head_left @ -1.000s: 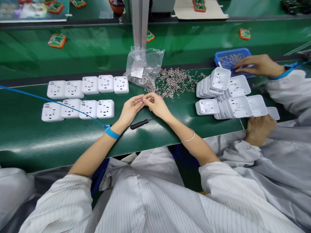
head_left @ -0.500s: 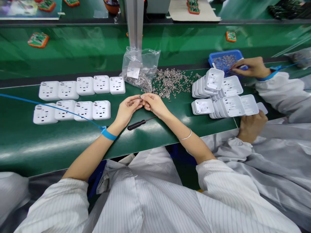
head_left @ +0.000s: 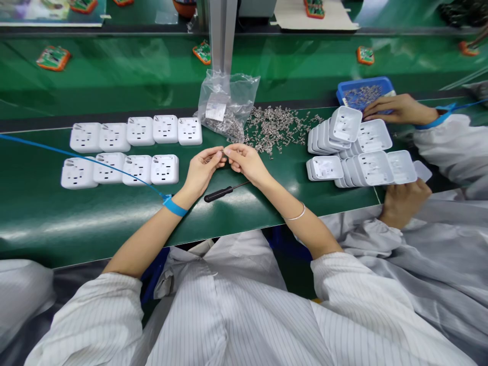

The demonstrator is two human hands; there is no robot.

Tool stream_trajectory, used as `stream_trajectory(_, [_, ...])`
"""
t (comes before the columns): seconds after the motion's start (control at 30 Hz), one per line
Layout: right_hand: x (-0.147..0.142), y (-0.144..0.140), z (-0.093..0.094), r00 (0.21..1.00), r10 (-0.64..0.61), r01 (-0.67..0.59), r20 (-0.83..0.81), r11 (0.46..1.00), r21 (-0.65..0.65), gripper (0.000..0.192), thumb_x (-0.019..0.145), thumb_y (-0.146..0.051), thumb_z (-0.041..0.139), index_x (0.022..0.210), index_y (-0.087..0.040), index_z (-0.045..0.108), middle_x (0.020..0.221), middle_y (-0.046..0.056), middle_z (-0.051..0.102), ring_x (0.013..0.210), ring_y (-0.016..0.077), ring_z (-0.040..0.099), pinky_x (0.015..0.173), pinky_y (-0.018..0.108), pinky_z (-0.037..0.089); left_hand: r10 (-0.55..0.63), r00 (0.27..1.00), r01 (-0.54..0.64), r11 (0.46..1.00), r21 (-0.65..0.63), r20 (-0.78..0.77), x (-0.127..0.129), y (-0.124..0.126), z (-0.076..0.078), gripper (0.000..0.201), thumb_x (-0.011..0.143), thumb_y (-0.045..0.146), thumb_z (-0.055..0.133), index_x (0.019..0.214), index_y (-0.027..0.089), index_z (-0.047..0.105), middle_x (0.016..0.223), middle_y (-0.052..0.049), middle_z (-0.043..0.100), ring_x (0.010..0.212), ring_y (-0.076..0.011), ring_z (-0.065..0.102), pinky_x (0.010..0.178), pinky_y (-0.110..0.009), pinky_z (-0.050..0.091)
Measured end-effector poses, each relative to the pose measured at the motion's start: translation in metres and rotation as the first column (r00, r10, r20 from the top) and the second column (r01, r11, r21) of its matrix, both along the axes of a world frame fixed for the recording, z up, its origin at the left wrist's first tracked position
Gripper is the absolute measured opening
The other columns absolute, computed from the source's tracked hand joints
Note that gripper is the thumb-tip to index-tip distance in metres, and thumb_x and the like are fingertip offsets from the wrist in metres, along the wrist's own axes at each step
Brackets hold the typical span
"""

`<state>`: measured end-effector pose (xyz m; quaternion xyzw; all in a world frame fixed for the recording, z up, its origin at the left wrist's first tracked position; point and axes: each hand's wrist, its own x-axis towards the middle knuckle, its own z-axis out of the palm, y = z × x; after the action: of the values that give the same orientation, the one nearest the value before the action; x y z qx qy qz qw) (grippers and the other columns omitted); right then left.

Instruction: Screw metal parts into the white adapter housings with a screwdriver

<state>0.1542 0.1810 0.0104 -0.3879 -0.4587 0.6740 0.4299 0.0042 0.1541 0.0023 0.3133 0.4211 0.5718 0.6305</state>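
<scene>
The left hand (head_left: 202, 170) lay palm up, cupping small metal clips (head_left: 211, 158); the right hand (head_left: 244, 160) pinched one clip from that supply, fingertips meeting the left's. Just below lay a black screwdriver (head_left: 223, 192), within reach. Behind, the loose clip pile (head_left: 278, 128) spilled from a plastic bag (head_left: 227, 104). White socket housings (head_left: 125, 152) stood in two rows at left, faces up.

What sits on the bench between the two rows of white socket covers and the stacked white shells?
In the head view, the left hand and right hand meet there over small metal parts, with a black screwdriver just below them.
</scene>
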Motion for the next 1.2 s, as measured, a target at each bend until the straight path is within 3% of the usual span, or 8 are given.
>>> stream_trajectory(0.17, [0.000, -0.002, -0.002, 0.994, -0.018, 0.002, 0.112, 0.990, 0.143, 0.038, 0.082, -0.049, 0.076, 0.091, -0.016, 0.063, 0.059, -0.009, 0.055, 0.043, 0.0029, 0.044, 0.040, 0.017, 0.035, 0.022, 1.000, -0.022, 0.999, 0.035, -0.018, -0.002, 0.001, -0.003, 0.046, 0.060, 0.038, 0.095, 0.096, 0.016, 0.077, 0.077, 0.000, 0.074, 0.070, -0.0071, 0.068, 0.074, -0.018, 0.057])
stream_trajectory(0.33, [0.000, -0.003, 0.002, 0.993, -0.025, 0.010, 0.118, 0.991, 0.130, 0.031, 0.088, -0.046, 0.071, 0.090, -0.017, 0.059, 0.060, -0.008, 0.056, 0.043, 0.0031, 0.045, 0.041, 0.017, 0.036, -0.029, 0.999, 0.030, 0.998, 0.056, -0.023, -0.003, 0.000, -0.002, 0.041, 0.066, 0.037, 0.092, 0.096, 0.016, 0.075, 0.075, 0.000, 0.072, 0.068, -0.0072, 0.067, 0.074, -0.019, 0.056])
stream_trajectory(0.57, [-0.004, -0.003, 0.010, 1.000, 0.000, 0.000, 0.007, 0.998, -0.067, 0.034, 0.090, -0.049, 0.068, 0.090, -0.017, 0.058, 0.060, -0.007, 0.058, 0.045, 0.0037, 0.044, 0.041, 0.015, 0.034, -0.003, 0.997, 0.009, 0.997, 0.075, -0.072, -0.004, -0.001, 0.002, 0.036, 0.070, 0.036, 0.089, 0.096, 0.018, 0.070, 0.082, 0.001, 0.071, 0.067, -0.0070, 0.066, 0.069, -0.019, 0.055])
stream_trajectory(0.77, [-0.005, -0.007, 0.013, 0.982, 0.132, -0.161, -0.132, 0.957, -0.241, 0.035, 0.095, -0.042, 0.064, 0.075, -0.015, 0.055, 0.061, -0.001, 0.061, 0.046, 0.0039, 0.044, 0.041, 0.014, 0.032, -0.055, 0.980, 0.075, 0.992, 0.099, -0.192, -0.002, -0.004, 0.006, 0.040, 0.072, 0.042, 0.088, 0.093, 0.017, 0.064, 0.065, 0.004, 0.065, 0.054, -0.0075, 0.060, 0.050, -0.018, 0.047])
stream_trajectory(0.87, [-0.003, -0.004, 0.012, 0.979, 0.051, -0.120, -0.197, 0.926, -0.358, 0.026, 0.098, -0.026, 0.059, 0.075, -0.014, 0.056, 0.060, -0.002, 0.056, 0.048, 0.0033, 0.045, 0.042, 0.013, 0.032, -0.087, 0.993, 0.090, 0.995, 0.036, -0.078, -0.001, -0.004, 0.011, 0.031, 0.082, 0.038, 0.080, 0.098, 0.016, 0.063, 0.078, -0.001, 0.072, 0.064, -0.0090, 0.067, 0.061, -0.018, 0.054])
stream_trajectory(1.03, [0.000, 0.002, 0.015, 0.969, 0.001, -0.114, -0.248, 0.890, -0.441, 0.026, 0.095, -0.027, 0.064, 0.074, -0.016, 0.053, 0.059, -0.005, 0.051, 0.047, 0.0025, 0.040, 0.041, 0.012, 0.032, -0.139, 0.990, 0.139, 0.990, 0.017, 0.010, -0.005, -0.002, 0.020, 0.030, 0.082, 0.019, 0.068, 0.112, 0.015, 0.065, 0.108, -0.009, 0.076, 0.098, -0.0176, 0.075, 0.096, -0.028, 0.058])
stream_trajectory(1.1, [0.001, 0.004, 0.015, 0.979, 0.000, -0.082, -0.206, 0.916, -0.392, 0.025, 0.095, -0.029, 0.064, 0.076, -0.015, 0.056, 0.060, -0.004, 0.053, 0.046, 0.0023, 0.038, 0.041, 0.013, 0.030, -0.075, 0.997, 0.075, 0.997, 0.007, 0.030, -0.008, -0.001, 0.022, 0.033, 0.081, 0.014, 0.063, 0.114, 0.016, 0.064, 0.117, -0.009, 0.074, 0.111, -0.0202, 0.072, 0.108, -0.033, 0.053])
stream_trajectory(1.2, [0.004, 0.009, 0.012, 0.998, -0.048, 0.039, -0.050, 0.985, -0.170, 0.023, 0.093, -0.033, 0.065, 0.080, -0.015, 0.060, 0.058, -0.005, 0.053, 0.044, 0.0034, 0.034, 0.040, 0.016, 0.026, -0.025, 0.996, 0.026, 1.000, -0.012, 0.091, -0.011, 0.000, 0.022, 0.042, 0.076, 0.006, 0.055, 0.116, 0.016, 0.063, 0.130, -0.011, 0.069, 0.129, -0.0228, 0.063, 0.118, -0.037, 0.045])
